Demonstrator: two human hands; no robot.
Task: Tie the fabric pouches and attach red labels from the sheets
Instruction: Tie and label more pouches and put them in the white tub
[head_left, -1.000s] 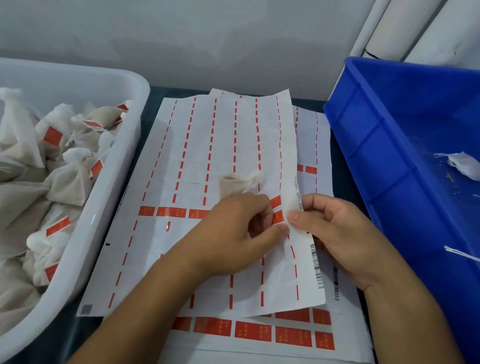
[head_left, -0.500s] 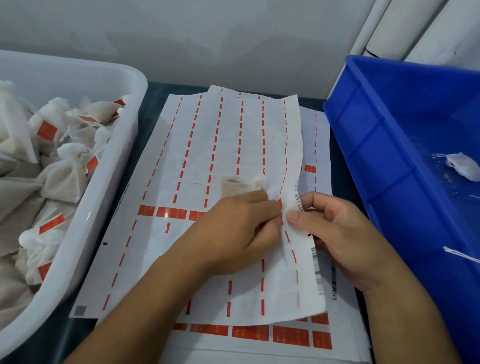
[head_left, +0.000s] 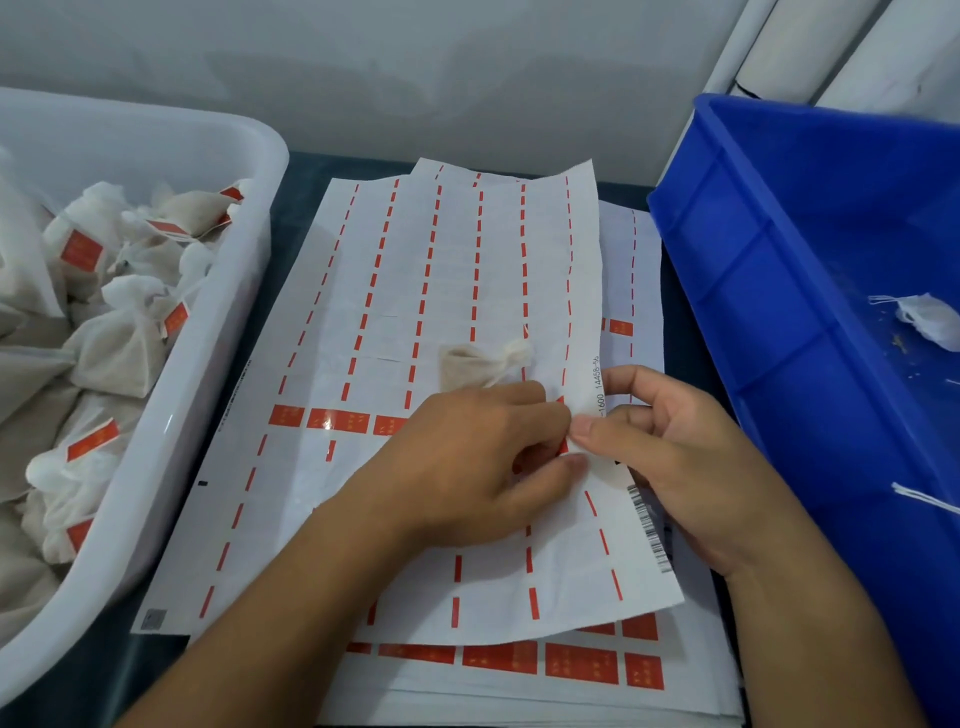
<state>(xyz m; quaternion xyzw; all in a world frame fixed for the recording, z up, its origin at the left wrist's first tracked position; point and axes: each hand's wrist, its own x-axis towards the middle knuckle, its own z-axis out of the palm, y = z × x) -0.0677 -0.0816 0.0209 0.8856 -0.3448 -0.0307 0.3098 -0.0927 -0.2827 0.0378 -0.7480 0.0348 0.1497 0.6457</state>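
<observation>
A small beige fabric pouch (head_left: 480, 364) with a gathered white neck pokes out from under the fingers of my left hand (head_left: 467, 457), which holds it over the top label sheet (head_left: 415, 280). That hand's thumb and forefinger pinch at a red label (head_left: 563, 448) near the sheet's right edge. My right hand (head_left: 675, 457) pinches the same edge, thumb on top, and bends it upward. Most of the top sheet shows only red dashes; a short row of red labels (head_left: 332, 420) remains on it left of my hand.
A white tub (head_left: 249, 270) on the left holds several tied, labelled pouches (head_left: 117, 348). A blue crate (head_left: 769, 332) on the right holds one pouch (head_left: 930, 317) and loose string. More sheets with red labels (head_left: 576, 662) lie beneath. A grey wall stands behind.
My right hand has lifted and curled the sheet's right edge further. My left thumb and forefinger have closed over the red labels at that edge, so less red shows.
</observation>
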